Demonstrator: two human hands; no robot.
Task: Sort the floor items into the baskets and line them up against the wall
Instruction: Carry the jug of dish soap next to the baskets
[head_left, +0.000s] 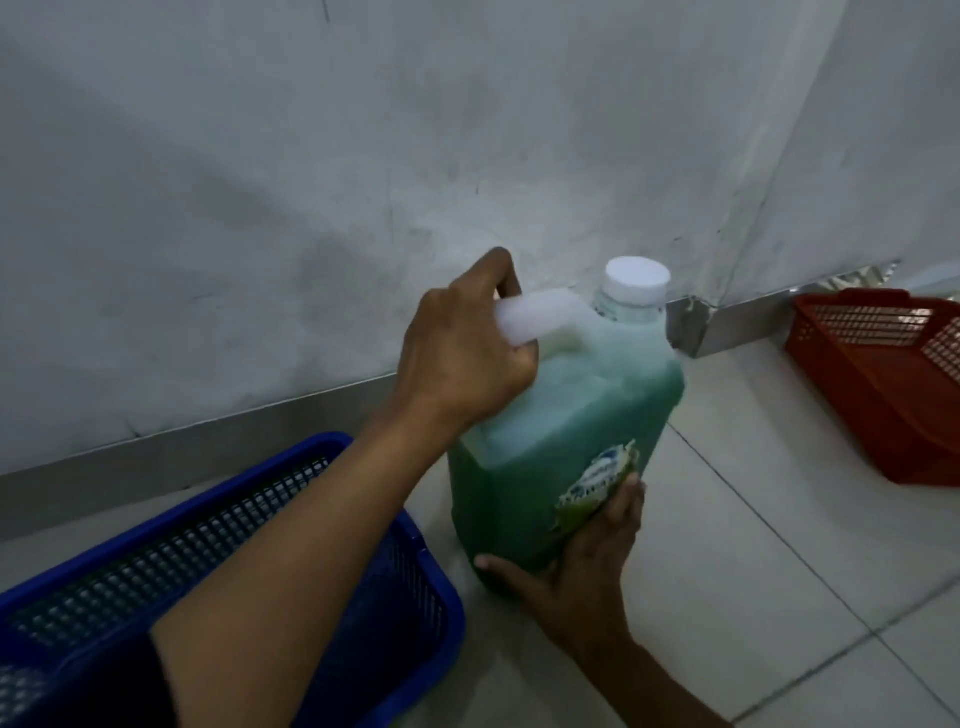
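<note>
A large translucent jug of green liquid (550, 431) with a white cap and a torn label stands upright on the tiled floor near the wall. My left hand (462, 358) is wrapped around its white top handle. My right hand (587, 561) presses flat against the jug's lower front, by the label. A blue mesh basket (249, 525) sits at the lower left, right beside the jug, with my left forearm crossing over it. A red mesh basket (883, 379) rests against the wall at the far right.
A scuffed white wall (363, 182) with a metal skirting strip runs behind the jug and turns a corner at the right. Pale floor tiles (779, 545) stretch between the jug and the red basket. The blue basket's inside is mostly hidden.
</note>
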